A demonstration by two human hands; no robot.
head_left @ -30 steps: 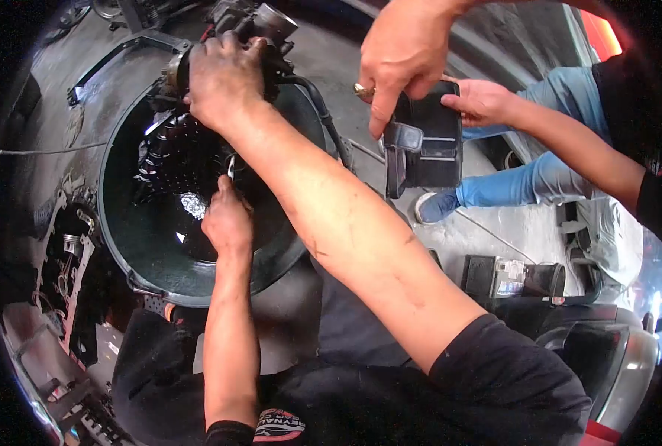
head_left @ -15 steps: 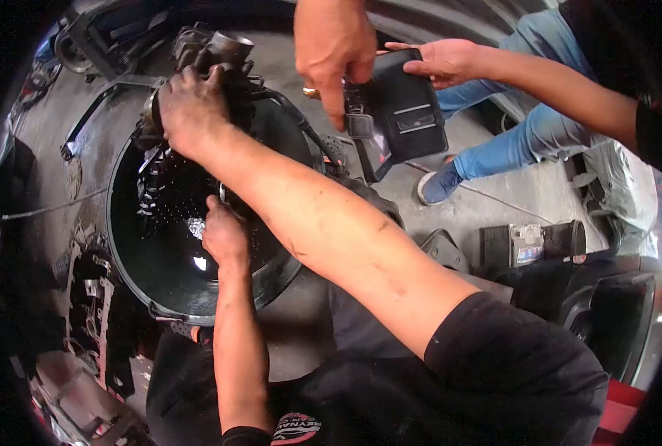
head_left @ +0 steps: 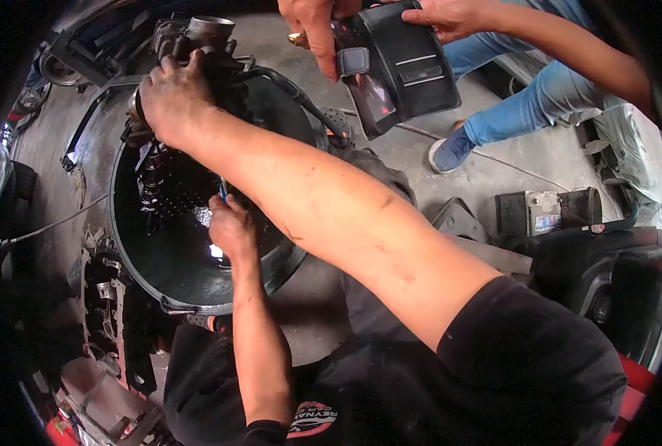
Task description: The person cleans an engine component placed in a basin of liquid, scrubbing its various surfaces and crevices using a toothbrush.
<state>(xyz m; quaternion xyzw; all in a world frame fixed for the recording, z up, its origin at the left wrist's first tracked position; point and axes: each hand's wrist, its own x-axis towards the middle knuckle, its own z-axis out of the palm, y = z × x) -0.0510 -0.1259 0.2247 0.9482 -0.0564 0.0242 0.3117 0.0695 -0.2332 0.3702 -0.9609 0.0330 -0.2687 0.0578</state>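
Observation:
A dark, greasy engine part with a round metal opening at its top stands over a large dark tub. My right hand reaches across from the right, its fingers wrapped over the left side of this part. Lower down, inside the tub's opening, my left hand is closed around a slim tool with a bit of blue showing; its working end is hidden behind my right forearm. Dark liquid with bright reflections lies in the tub under my left hand.
Another person's hands hold an open black phone case beyond my right forearm. That person's shoe is on the floor. A battery sits at right. Engine parts lie left of the tub.
The other person's hands and phone case appear higher in view, and the pointing finger now touches the case's edge. The view has shifted slightly; my hands keep their places at the part and tub.

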